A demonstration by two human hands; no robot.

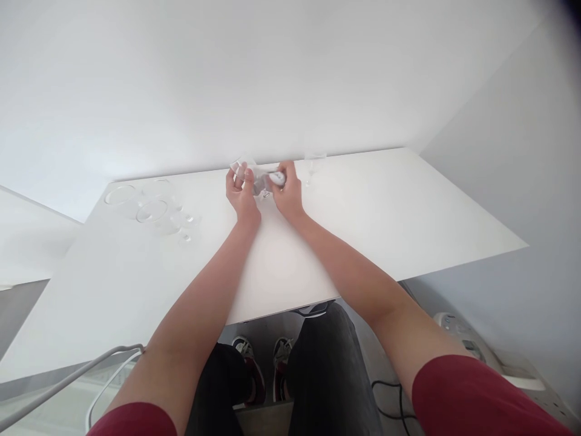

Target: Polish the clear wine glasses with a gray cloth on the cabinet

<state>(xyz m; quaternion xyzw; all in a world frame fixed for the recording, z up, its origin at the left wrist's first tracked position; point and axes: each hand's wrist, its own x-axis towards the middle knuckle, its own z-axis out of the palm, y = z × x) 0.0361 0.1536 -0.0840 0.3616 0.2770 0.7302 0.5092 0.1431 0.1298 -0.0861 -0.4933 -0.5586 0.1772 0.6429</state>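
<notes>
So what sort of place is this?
Indoors, likely a small workroom or home corner; can't tell which. Cues: a plain white table against a bare white wall, and clear, glass-like vessels at the table's left.

1. My sleeves [476, 393] are plain dark red.
2. My trousers [329, 369] are black, fading to charcoal along one leg.
3. My sneakers [256, 381] mix deep red, dark and whitish patches.
4. The rounded thing [277, 178] in my right hand [289, 189] is white.
5. The glassware [247, 171] in my left hand [242, 197] is see-through, with greyish tints.
6. The drinking glasses [137, 213] are colourless, with pale glints.
7. My tabletop [408, 206] is plain white.
8. The thick cable [75, 381] is grey; the floor cable [388, 384], black.
</notes>
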